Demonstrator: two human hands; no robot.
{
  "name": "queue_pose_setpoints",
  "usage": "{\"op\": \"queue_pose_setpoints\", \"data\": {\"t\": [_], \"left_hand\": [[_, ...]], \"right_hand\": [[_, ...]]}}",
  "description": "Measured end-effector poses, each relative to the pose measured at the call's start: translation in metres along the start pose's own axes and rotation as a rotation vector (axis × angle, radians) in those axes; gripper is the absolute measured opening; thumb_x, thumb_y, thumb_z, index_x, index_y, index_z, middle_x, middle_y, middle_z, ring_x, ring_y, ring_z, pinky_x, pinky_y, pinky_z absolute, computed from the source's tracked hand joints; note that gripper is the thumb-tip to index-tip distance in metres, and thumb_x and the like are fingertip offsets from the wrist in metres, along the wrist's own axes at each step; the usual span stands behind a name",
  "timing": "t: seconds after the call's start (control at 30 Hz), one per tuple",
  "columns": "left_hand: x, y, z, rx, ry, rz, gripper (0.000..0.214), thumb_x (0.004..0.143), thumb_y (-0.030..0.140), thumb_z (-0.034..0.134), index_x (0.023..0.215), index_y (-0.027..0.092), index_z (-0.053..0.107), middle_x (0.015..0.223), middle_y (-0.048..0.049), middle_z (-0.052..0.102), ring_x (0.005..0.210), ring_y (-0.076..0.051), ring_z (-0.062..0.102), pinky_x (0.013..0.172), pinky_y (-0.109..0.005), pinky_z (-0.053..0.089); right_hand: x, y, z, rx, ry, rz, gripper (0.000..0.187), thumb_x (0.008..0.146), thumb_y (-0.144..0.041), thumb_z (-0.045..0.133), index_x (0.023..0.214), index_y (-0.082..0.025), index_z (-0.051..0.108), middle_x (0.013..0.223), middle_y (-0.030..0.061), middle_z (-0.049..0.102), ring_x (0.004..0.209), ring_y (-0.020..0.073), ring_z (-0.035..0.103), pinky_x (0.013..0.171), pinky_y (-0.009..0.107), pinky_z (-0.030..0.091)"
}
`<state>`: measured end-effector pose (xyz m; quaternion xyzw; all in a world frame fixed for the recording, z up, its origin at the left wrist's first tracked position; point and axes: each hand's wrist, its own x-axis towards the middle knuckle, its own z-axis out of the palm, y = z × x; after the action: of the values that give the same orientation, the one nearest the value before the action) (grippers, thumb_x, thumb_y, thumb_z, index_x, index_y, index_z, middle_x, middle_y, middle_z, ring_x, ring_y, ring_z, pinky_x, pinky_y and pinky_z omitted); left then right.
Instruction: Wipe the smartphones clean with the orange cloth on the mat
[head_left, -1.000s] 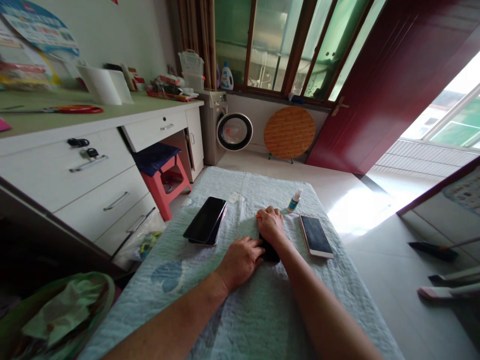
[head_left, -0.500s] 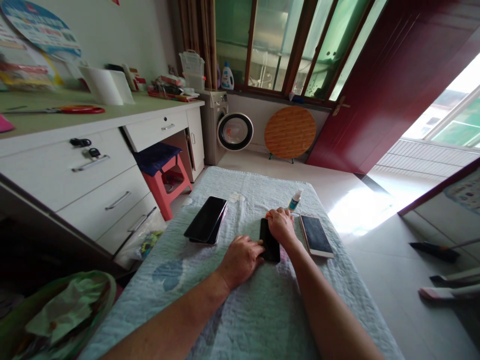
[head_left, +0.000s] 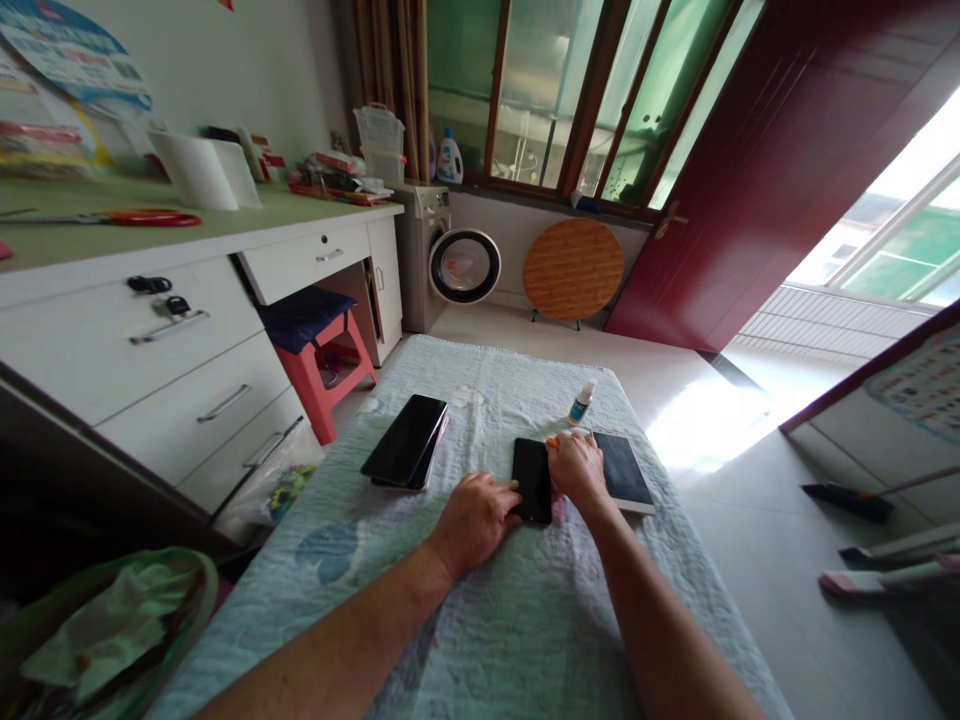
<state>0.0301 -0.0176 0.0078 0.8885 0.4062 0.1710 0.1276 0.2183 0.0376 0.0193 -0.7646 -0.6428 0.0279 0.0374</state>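
Two hands at work round 1 black phone point(head_left: 532, 482), flat on the quilt point(head_left: 487, 375); clock dirs are from that phone, 12 = far edge. L hand point(head_left: 476, 515) at 8, fingertips on the phone's L edge, fingers loosely bent & close together; can't tell if the thumb pinches. R hand point(head_left: 577, 465) at 2, fingers drawn in narrow on an orange thing point(head_left: 553, 442), prob. a cloth, by the phone's R edge; most of it hidden. Spray bottle point(head_left: 580, 403) upright at 1, white-rimmed phone point(head_left: 628, 475) at 3, partly behind R hand, stack of dark phones point(head_left: 405, 440) at 10. Step in hand, I'd judge: wiping the black phone, L steadying, R working. Next move calls for light but firm L pressure, so nothing slides, & R clear of the white-rimmed phone.
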Motion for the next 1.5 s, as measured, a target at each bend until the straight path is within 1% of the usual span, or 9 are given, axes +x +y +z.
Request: {"op": "queue_pose_setpoints", "data": {"t": [0.13, 0.43, 0.63, 0.73, 0.83, 1.03, 1.17, 1.33, 1.5], "left_hand": [[0.000, 0.000, 0.000, 0.000, 0.003, 0.002, 0.010, 0.091, 0.028, 0.064, 0.093, 0.021, 0.070, 0.114, -0.0029, 0.071, 0.091, -0.024, 0.061, 0.084, -0.038, 0.047], [-0.001, -0.001, 0.003, 0.002, 0.018, -0.004, 0.014, 0.088, 0.023, 0.065, 0.101, 0.021, 0.071, 0.122, -0.0034, 0.068, 0.098, -0.026, 0.061, 0.089, -0.040, 0.048], [0.000, -0.003, 0.006, -0.003, 0.029, -0.007, 0.017, 0.089, 0.022, 0.063, 0.105, 0.021, 0.071, 0.123, -0.0041, 0.068, 0.099, -0.025, 0.062, 0.090, -0.040, 0.048], [-0.001, -0.004, 0.006, -0.010, 0.029, -0.001, 0.018, 0.089, 0.023, 0.063, 0.106, 0.020, 0.071, 0.123, -0.0050, 0.068, 0.099, -0.025, 0.062, 0.091, -0.040, 0.048], [-0.001, -0.004, 0.005, -0.013, 0.019, 0.012, 0.016, 0.089, 0.022, 0.063, 0.103, 0.020, 0.071, 0.123, -0.0047, 0.068, 0.099, -0.025, 0.061, 0.091, -0.040, 0.047], [0.000, -0.004, 0.004, -0.030, 0.013, 0.012, 0.015, 0.088, 0.023, 0.065, 0.102, 0.021, 0.071, 0.116, -0.0036, 0.070, 0.100, -0.026, 0.061, 0.091, -0.039, 0.047], [-0.001, -0.004, 0.004, -0.020, 0.005, 0.017, 0.015, 0.089, 0.023, 0.064, 0.103, 0.022, 0.070, 0.117, -0.0038, 0.068, 0.101, -0.026, 0.060, 0.092, -0.039, 0.046], [0.000, -0.003, 0.004, -0.013, 0.009, -0.004, 0.016, 0.090, 0.025, 0.064, 0.104, 0.024, 0.071, 0.109, -0.0051, 0.066, 0.100, -0.025, 0.059, 0.090, -0.037, 0.046], [0.000, -0.003, 0.002, -0.007, -0.011, -0.015, 0.010, 0.090, 0.025, 0.063, 0.096, 0.022, 0.070, 0.096, -0.0040, 0.067, 0.093, -0.024, 0.061, 0.084, -0.035, 0.046]], "right_hand": [[-0.014, 0.003, -0.002, -0.036, -0.014, -0.044, 0.037, 0.098, -0.035, 0.038, 0.092, -0.019, 0.071, 0.103, 0.0111, 0.066, 0.101, 0.0265, 0.055, 0.081, 0.034, 0.036], [-0.063, -0.004, -0.014, -0.102, -0.008, -0.221, 0.026, 0.096, -0.028, 0.043, 0.091, -0.018, 0.067, 0.095, 0.0116, 0.066, 0.093, 0.0261, 0.055, 0.077, 0.035, 0.033], [-0.080, -0.007, -0.014, -0.052, -0.077, -0.315, 0.016, 0.094, -0.026, 0.049, 0.090, -0.022, 0.064, 0.092, 0.0074, 0.065, 0.090, 0.0230, 0.054, 0.073, 0.032, 0.031], [-0.075, -0.004, -0.015, -0.006, -0.107, -0.322, 0.015, 0.093, -0.022, 0.050, 0.092, -0.023, 0.065, 0.092, 0.0053, 0.064, 0.087, 0.0203, 0.055, 0.073, 0.030, 0.031], [-0.060, -0.001, -0.013, 0.057, -0.106, -0.307, 0.016, 0.092, -0.019, 0.049, 0.094, -0.022, 0.065, 0.094, 0.0042, 0.062, 0.086, 0.0175, 0.056, 0.075, 0.028, 0.032], [-0.020, 0.001, -0.001, 0.149, 0.006, -0.268, 0.020, 0.092, -0.018, 0.048, 0.095, -0.019, 0.068, 0.096, 0.0053, 0.060, 0.093, 0.0165, 0.056, 0.084, 0.024, 0.036], [-0.003, -0.007, 0.009, 0.180, 0.080, -0.268, 0.024, 0.092, -0.017, 0.046, 0.096, -0.019, 0.070, 0.098, 0.0062, 0.059, 0.096, 0.0176, 0.053, 0.086, 0.024, 0.035], [0.002, -0.020, 0.013, 0.164, 0.083, -0.312, 0.030, 0.093, -0.015, 0.042, 0.102, -0.022, 0.070, 0.104, 0.0058, 0.058, 0.098, 0.0176, 0.050, 0.087, 0.025, 0.033], [-0.008, -0.022, 0.010, 0.183, 0.053, -0.455, 0.031, 0.092, -0.012, 0.042, 0.101, -0.023, 0.071, 0.102, 0.0039, 0.059, 0.093, 0.0167, 0.049, 0.087, 0.026, 0.033]]}}
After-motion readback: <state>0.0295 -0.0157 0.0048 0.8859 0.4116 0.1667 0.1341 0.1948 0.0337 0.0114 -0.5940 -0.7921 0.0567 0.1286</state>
